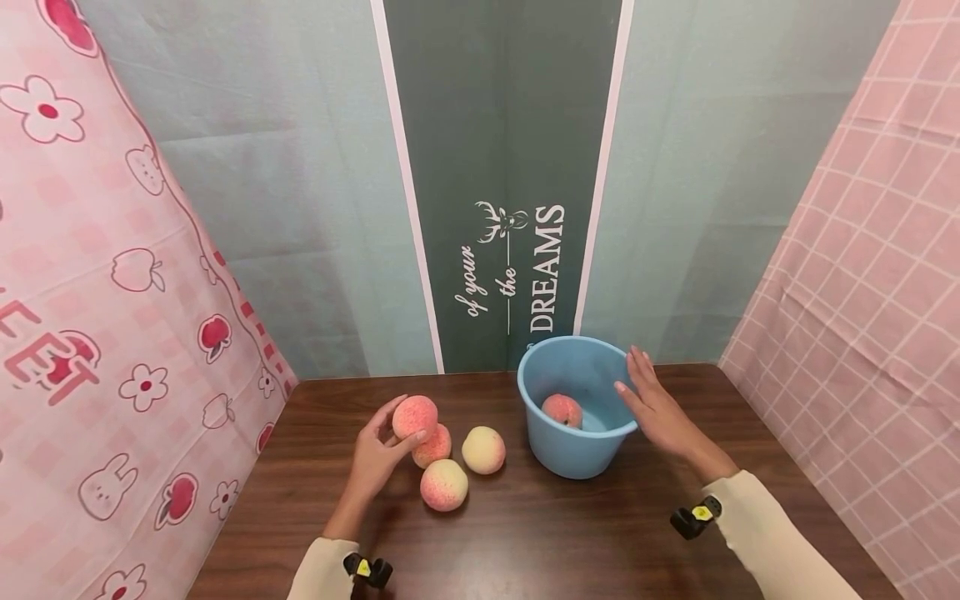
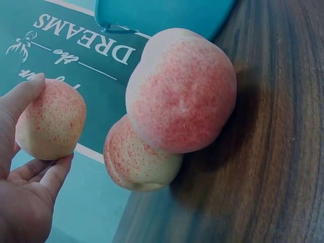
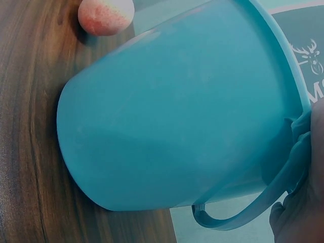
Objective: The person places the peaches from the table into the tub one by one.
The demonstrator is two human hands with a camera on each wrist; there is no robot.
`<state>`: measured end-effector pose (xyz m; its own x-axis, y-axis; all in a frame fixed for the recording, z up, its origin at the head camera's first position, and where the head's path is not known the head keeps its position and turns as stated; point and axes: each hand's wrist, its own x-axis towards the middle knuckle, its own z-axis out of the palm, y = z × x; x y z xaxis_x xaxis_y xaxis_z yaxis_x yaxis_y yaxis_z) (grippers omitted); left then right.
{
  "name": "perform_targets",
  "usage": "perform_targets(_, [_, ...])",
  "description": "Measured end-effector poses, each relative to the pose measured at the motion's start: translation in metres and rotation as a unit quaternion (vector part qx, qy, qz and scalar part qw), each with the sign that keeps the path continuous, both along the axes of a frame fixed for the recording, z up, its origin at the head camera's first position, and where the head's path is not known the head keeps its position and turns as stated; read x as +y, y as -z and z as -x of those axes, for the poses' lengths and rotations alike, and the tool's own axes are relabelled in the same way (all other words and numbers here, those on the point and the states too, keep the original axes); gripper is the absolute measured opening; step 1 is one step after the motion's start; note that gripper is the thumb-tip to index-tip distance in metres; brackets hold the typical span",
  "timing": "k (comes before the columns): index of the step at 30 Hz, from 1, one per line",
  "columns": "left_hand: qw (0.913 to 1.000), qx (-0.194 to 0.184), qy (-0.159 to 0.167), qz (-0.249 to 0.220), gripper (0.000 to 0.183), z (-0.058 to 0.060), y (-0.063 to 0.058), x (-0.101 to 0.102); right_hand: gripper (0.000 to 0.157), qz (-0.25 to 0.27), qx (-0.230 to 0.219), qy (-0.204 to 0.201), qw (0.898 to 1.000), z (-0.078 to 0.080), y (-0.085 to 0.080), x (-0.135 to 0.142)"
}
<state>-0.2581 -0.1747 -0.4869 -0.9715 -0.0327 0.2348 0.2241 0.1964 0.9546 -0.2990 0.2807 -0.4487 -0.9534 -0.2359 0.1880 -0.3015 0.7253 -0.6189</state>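
Observation:
In the head view my left hand [image 1: 377, 454] grips a pink-red peach [image 1: 415, 417], raised beside the others. The left wrist view shows that peach [image 2: 53, 121] between thumb and fingers. Partly behind it sits a second peach [image 1: 432, 450], and two yellow-and-pink peaches [image 1: 444, 485] lie to its right on the table. A light blue bucket [image 1: 573, 454] stands upright farther right, with one reddish peach [image 1: 562, 410] inside. My right hand [image 1: 660, 415] rests at the bucket's right rim, fingers straight, thumb over the opening.
The brown wood-grain table [image 1: 510, 542] ends at a grey-green cloth backdrop [image 1: 300, 275] with white lettering. Pink patterned cloths [image 1: 847, 275] hang on both sides. A curved blue handle [image 3: 243, 215] hangs along the bucket's side in the right wrist view.

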Motion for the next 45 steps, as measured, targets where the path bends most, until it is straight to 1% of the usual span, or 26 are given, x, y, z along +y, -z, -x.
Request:
perform_targets(10, [0.9999, 0.007, 0.009, -0.007, 0.067, 0.003, -0.004, 0.005, 0.068, -0.002, 0.005, -0.003, 1.000, 0.001, 0.001, 0.001])
perform_targets(14, [0.9996, 0.015, 0.016, -0.019, 0.066, 0.005, -0.005, 0.008, 0.068, -0.007, 0.003, 0.000, 1.000, 0.001, 0.001, 0.001])
perform_targets(18, [0.9992, 0.013, 0.022, -0.029, 0.067, 0.005, -0.007, 0.012, 0.068, -0.011, 0.001, 0.000, 1.000, 0.001, 0.000, 0.000])
perform_targets(26, [0.9995, 0.009, 0.021, -0.023, 0.066, 0.005, -0.008, 0.018, 0.068, -0.012, 0.004, 0.004, 1.000, 0.000, -0.001, -0.001])
perform_targets(35, [0.9985, 0.012, 0.043, -0.033, 0.066, 0.005, -0.013, 0.028, 0.067, -0.014, 0.000, -0.003, 1.000, 0.001, -0.001, 0.000])
perform_targets(42, [0.9987, 0.016, 0.046, -0.017, 0.066, 0.004, -0.018, 0.035, 0.068, -0.015, 0.002, -0.001, 1.000, 0.001, 0.000, 0.001])
perform_targets(45, [0.9982, 0.017, 0.053, -0.021, 0.065, 0.004, -0.018, 0.037, 0.068, -0.015, 0.002, -0.001, 1.000, 0.001, -0.001, 0.001])
